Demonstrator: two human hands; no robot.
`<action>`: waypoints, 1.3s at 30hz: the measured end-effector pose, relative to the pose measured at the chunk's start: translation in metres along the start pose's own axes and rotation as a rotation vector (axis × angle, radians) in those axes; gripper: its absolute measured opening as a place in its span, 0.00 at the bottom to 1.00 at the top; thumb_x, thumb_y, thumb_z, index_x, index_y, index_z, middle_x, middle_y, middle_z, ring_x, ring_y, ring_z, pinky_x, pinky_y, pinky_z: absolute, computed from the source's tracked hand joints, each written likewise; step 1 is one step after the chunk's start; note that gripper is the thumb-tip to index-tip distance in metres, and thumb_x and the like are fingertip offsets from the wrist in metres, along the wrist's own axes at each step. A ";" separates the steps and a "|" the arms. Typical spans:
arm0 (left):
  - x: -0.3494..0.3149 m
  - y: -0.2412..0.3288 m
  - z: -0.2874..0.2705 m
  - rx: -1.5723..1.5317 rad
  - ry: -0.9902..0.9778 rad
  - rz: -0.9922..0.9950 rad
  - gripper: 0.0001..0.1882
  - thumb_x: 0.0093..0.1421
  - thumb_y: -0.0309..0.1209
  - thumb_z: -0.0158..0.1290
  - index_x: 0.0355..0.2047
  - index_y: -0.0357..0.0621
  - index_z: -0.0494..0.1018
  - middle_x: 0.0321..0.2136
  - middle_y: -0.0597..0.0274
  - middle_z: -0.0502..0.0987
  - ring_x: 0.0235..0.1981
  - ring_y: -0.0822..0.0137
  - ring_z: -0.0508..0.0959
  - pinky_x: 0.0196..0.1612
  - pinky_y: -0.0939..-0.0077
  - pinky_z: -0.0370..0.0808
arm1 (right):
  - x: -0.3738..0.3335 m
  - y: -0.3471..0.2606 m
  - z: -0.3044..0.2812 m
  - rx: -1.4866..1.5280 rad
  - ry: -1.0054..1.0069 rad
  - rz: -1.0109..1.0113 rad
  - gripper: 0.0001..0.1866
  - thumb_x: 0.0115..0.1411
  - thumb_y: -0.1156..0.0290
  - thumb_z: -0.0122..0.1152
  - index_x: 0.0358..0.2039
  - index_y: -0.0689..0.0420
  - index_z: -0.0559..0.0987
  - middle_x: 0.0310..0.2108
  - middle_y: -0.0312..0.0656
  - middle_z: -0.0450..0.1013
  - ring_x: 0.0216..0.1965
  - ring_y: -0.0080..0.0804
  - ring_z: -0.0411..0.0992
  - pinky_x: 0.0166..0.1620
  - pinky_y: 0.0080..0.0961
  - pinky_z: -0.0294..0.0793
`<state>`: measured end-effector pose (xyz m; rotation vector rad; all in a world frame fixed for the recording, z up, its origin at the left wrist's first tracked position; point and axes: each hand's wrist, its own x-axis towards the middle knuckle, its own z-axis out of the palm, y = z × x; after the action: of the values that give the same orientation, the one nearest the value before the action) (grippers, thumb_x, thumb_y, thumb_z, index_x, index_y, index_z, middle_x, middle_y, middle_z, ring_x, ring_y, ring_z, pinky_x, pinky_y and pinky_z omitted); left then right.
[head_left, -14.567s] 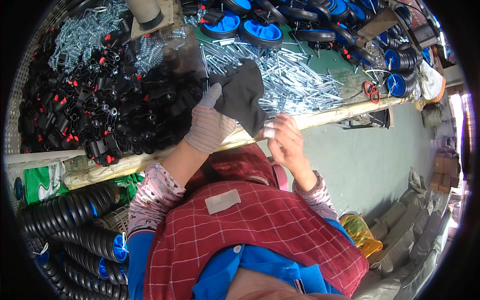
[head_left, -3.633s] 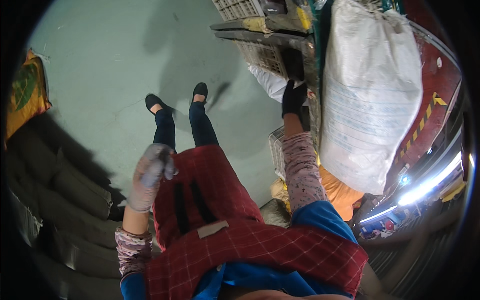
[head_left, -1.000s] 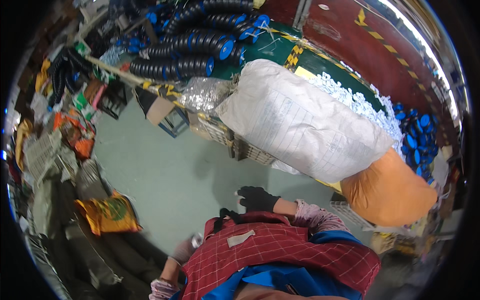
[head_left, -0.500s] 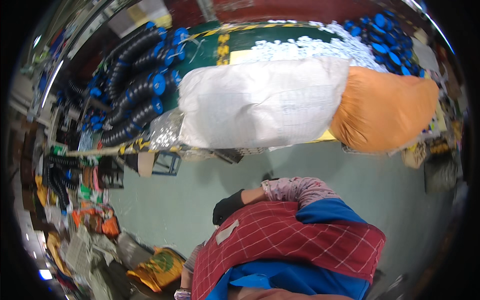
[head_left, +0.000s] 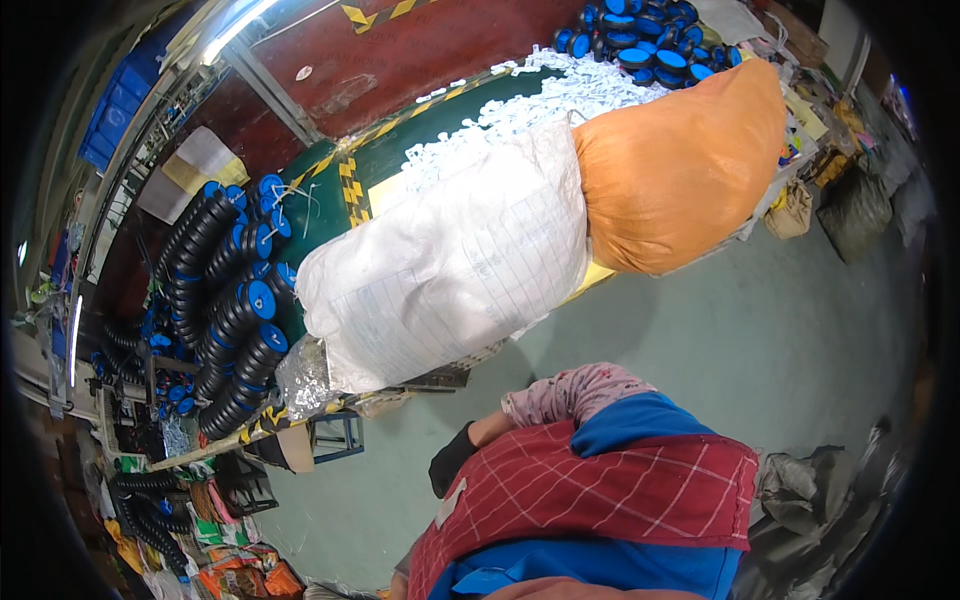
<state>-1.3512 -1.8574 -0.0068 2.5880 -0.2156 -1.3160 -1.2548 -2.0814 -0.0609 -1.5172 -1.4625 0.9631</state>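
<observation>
My right hand (head_left: 452,462), in a black glove, is held across my front beside the red checked apron (head_left: 590,480). Its fingers are turned away and partly hidden, so I cannot tell how they are bent or whether they hold something. My left hand is out of sight; only a sliver of that arm shows at the lower edge. Ahead, apart from my hand, a bulging white woven sack (head_left: 450,265) lies along the workbench (head_left: 400,152). An orange sack (head_left: 685,165) rests against its right end.
Small white pieces (head_left: 545,100) lie spread behind the sacks. Stacks of black-and-blue wheels (head_left: 235,330) occupy the bench's left end; loose wheels (head_left: 650,45) are heaped at the far right. A blue-framed stool (head_left: 338,440) stands below. Bags (head_left: 250,575) lie lower left, dark sheeting (head_left: 810,495) lower right.
The view has turned, so the bench and sacks now slant up to the right and sit further left. My left forearm has mostly dropped out of view. My right hand keeps its place at the apron.
</observation>
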 end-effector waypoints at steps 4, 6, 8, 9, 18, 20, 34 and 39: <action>0.009 0.003 -0.005 0.014 0.019 0.005 0.19 0.64 0.41 0.53 0.51 0.45 0.72 0.43 0.54 0.81 0.43 0.53 0.82 0.45 0.59 0.77 | -0.005 0.006 -0.004 0.007 0.036 0.016 0.17 0.66 0.63 0.51 0.39 0.66 0.79 0.37 0.53 0.78 0.38 0.37 0.72 0.46 0.39 0.70; 0.013 0.005 -0.006 0.024 0.021 0.015 0.19 0.64 0.41 0.53 0.51 0.46 0.72 0.43 0.54 0.81 0.42 0.52 0.82 0.45 0.59 0.77 | -0.007 0.009 -0.007 0.009 0.050 0.025 0.17 0.66 0.63 0.51 0.40 0.66 0.79 0.37 0.53 0.78 0.38 0.37 0.72 0.46 0.39 0.70; 0.018 0.007 -0.007 0.027 0.025 0.019 0.18 0.64 0.41 0.53 0.51 0.46 0.72 0.43 0.54 0.81 0.42 0.52 0.82 0.44 0.59 0.77 | -0.011 0.011 -0.009 0.016 0.061 0.027 0.17 0.66 0.63 0.51 0.40 0.66 0.79 0.37 0.53 0.78 0.38 0.37 0.72 0.46 0.39 0.70; 0.020 0.008 -0.007 0.021 0.033 0.014 0.18 0.64 0.41 0.52 0.51 0.46 0.72 0.43 0.54 0.81 0.42 0.52 0.82 0.44 0.59 0.77 | -0.012 0.013 -0.009 0.018 0.070 0.027 0.17 0.66 0.63 0.51 0.40 0.65 0.79 0.37 0.53 0.78 0.38 0.37 0.72 0.46 0.39 0.70; 0.027 0.022 -0.004 -0.007 0.054 0.031 0.18 0.65 0.41 0.52 0.50 0.46 0.73 0.42 0.54 0.81 0.42 0.52 0.82 0.43 0.59 0.78 | -0.014 0.018 -0.009 0.063 0.038 0.004 0.17 0.66 0.63 0.51 0.40 0.65 0.79 0.38 0.52 0.78 0.39 0.37 0.73 0.47 0.38 0.70; 0.028 0.027 -0.003 -0.021 0.049 0.035 0.18 0.65 0.41 0.52 0.50 0.46 0.73 0.42 0.54 0.81 0.42 0.52 0.82 0.43 0.58 0.78 | -0.012 0.019 -0.010 0.072 0.027 -0.005 0.17 0.66 0.63 0.51 0.40 0.65 0.79 0.38 0.52 0.78 0.39 0.37 0.73 0.47 0.38 0.70; 0.041 0.051 0.008 -0.093 0.069 0.013 0.17 0.65 0.41 0.50 0.49 0.46 0.73 0.41 0.54 0.82 0.41 0.51 0.82 0.42 0.58 0.78 | -0.014 0.029 -0.017 0.103 -0.012 -0.026 0.16 0.66 0.64 0.51 0.41 0.64 0.80 0.39 0.50 0.78 0.40 0.37 0.73 0.48 0.37 0.70; 0.060 0.065 0.003 -0.045 0.080 0.056 0.16 0.65 0.40 0.50 0.49 0.46 0.73 0.41 0.54 0.82 0.41 0.51 0.82 0.41 0.57 0.78 | -0.028 0.032 -0.019 0.099 0.059 0.003 0.16 0.66 0.64 0.51 0.41 0.64 0.80 0.39 0.50 0.78 0.41 0.37 0.73 0.48 0.37 0.71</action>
<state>-1.3206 -1.9339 -0.0377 2.5717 -0.2408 -1.1821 -1.2262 -2.1100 -0.0830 -1.4646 -1.3522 0.9705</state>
